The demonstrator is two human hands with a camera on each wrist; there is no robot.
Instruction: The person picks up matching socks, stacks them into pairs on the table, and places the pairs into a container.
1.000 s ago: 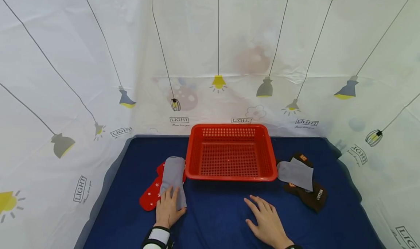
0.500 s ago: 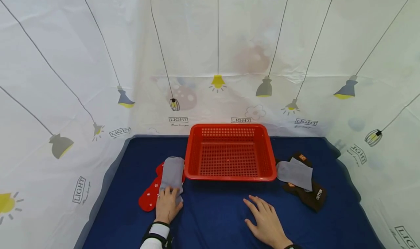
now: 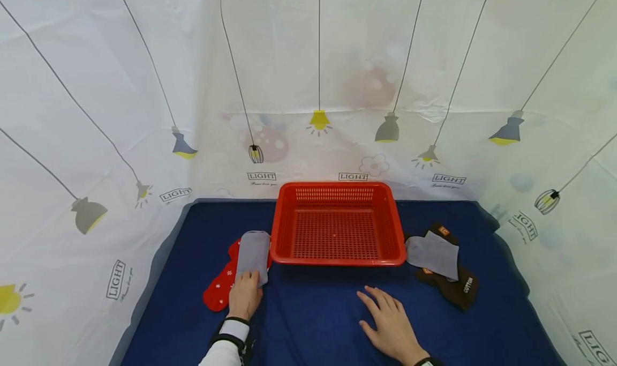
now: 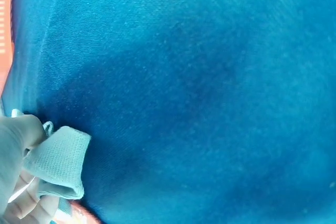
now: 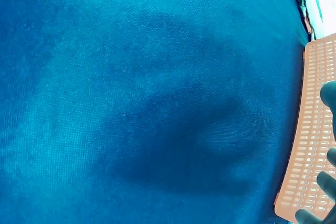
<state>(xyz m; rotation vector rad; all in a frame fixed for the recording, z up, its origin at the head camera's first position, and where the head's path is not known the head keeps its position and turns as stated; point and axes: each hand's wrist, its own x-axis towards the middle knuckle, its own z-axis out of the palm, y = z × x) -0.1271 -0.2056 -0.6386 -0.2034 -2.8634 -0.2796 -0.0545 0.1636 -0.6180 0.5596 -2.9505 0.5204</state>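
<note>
Your left hand had its grip pinched on the grey sock over the patterned red sock; your right hand, grip spread loose, was near the red plastic basket.

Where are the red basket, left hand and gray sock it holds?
Red basket [image 3: 338, 261], head view, near rim.
Left hand [image 3: 245, 297], head view, back of hand.
Gray sock [image 4: 60, 157], left wrist view, end by thumb.

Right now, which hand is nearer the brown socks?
Right. The right hand is left of the brown socks, apart from them; the left hand, pinching a gray sock, is farther left.
</note>
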